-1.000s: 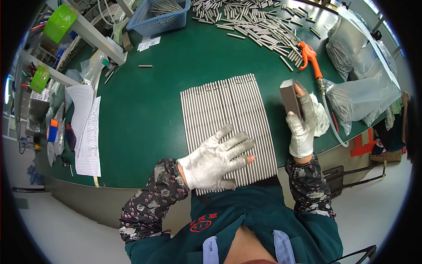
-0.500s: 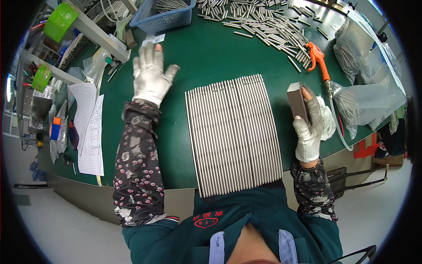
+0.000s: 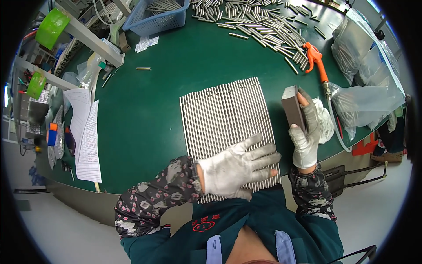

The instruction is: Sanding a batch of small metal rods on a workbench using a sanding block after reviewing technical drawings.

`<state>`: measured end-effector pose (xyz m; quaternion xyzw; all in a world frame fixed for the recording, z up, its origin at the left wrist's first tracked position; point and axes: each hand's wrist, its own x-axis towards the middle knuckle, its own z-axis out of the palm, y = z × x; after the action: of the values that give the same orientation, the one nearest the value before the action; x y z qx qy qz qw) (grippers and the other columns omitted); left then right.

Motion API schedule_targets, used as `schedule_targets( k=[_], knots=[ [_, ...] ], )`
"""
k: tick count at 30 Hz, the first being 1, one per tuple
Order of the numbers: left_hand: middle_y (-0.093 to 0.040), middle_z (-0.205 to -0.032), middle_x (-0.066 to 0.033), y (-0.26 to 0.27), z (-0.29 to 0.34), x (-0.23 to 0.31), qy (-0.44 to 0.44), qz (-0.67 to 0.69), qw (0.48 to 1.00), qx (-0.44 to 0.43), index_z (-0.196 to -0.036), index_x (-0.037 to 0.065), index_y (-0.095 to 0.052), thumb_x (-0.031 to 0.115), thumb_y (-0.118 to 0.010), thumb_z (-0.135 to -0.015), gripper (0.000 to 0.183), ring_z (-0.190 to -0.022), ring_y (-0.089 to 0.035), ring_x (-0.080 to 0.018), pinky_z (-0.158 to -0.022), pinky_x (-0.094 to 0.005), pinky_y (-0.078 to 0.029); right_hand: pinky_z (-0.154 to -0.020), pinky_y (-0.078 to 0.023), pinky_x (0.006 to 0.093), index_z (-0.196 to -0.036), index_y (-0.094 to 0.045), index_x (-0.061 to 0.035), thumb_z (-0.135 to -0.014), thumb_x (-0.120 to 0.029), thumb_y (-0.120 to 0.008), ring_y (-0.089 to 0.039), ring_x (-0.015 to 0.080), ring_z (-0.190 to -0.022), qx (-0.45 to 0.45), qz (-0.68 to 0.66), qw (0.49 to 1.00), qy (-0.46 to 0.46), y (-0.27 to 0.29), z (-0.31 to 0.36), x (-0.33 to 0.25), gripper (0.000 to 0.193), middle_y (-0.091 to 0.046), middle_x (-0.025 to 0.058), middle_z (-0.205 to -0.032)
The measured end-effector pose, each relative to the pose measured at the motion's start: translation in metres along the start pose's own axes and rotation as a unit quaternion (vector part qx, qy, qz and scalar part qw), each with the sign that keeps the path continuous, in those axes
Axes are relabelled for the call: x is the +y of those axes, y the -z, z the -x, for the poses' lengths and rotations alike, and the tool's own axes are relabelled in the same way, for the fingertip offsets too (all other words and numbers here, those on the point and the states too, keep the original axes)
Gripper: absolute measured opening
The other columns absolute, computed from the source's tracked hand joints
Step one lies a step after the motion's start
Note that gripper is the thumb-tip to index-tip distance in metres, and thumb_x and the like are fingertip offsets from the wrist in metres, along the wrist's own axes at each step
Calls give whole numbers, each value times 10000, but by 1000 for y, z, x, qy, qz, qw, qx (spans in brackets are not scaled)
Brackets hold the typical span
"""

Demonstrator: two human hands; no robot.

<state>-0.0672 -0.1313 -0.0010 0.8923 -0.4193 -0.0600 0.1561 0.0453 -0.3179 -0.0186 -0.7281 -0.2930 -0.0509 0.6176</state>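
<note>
A row of slim metal rods (image 3: 220,119) lies side by side like a mat at the front edge of the green table. My left hand (image 3: 237,169), in a white glove with bare fingertips showing, rests spread and flat over the near part of the rods. To the right of them, my right hand (image 3: 307,136), also gloved, grips a brown-grey rectangular block (image 3: 292,108) between thumb and fingers. A crumpled white cloth (image 3: 324,121) lies just beside that hand. One short metal rod (image 3: 143,68) lies alone on the table at the far left.
Loose short metal rods (image 3: 259,31) are heaped at the back. A blue basket (image 3: 160,24) holds more. On the right are an orange air gun (image 3: 317,64) with its hose and clear plastic bags (image 3: 360,103) of rods. Paper sheets (image 3: 89,145) lie at left.
My left hand has come from the far left back onto the near part of the rods. A single short rod now shows near where it was. My right hand still holds the block.
</note>
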Motion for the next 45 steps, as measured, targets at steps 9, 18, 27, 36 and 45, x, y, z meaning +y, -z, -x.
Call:
schedule_targets(
  k=[9, 18, 27, 36, 45],
  knots=[
    [-352, -1498, -131, -10, -25, -20, -13, -21, 999, 24, -1406, 130, -426, 651, -533, -786, 817, -1436, -239, -285, -1186, -547, -77, -1060, -363, 395, -1353, -502, -36, -835, -436, -676, -445, 298, -1290, 7, 8, 1000, -18, 0, 0, 1, 677, -431, 182, -1417],
    [-460, -1392, -161, -7, -24, -20, 29, 96, 995, -20, -1333, 78, -511, 592, -583, -801, 743, -1344, -373, -322, -1158, -514, -196, -899, -476, 449, -1173, -631, -48, -703, -249, -647, -591, 378, -1056, -155, 426, 886, 95, -39, -31, -42, 512, -540, 280, -1250],
    [-417, -1423, -169, -7, -25, -16, 9, 53, 997, 50, -1332, 64, -517, 562, -575, -816, 720, -1391, -289, -330, -1163, -544, -119, -807, -469, 440, -1106, -679, -134, -717, -258, -660, -584, 321, -955, -192, 595, 780, 22, -48, -60, -61, 408, -592, 176, -1089],
    [-430, -1419, -166, -11, -25, -18, -1, 32, 997, 72, -1330, 70, -516, 551, -574, -815, 707, -1378, -323, -310, -1161, -523, -151, -812, -470, 445, -1047, -698, -114, -746, -258, -651, -582, 328, -975, -170, 536, 824, 69, -48, -62, -55, 338, -598, 182, -1086],
    [-429, -1421, -162, -7, -25, -20, 13, 57, 998, 11, -1338, 74, -512, 547, -544, -838, 689, -1392, -298, -302, -1168, -527, -122, -838, -464, 443, -1073, -685, -107, -717, -259, -645, -576, 339, -1003, -196, 471, 855, 90, -45, -43, -64, 389, -593, 191, -1114]
  ],
)
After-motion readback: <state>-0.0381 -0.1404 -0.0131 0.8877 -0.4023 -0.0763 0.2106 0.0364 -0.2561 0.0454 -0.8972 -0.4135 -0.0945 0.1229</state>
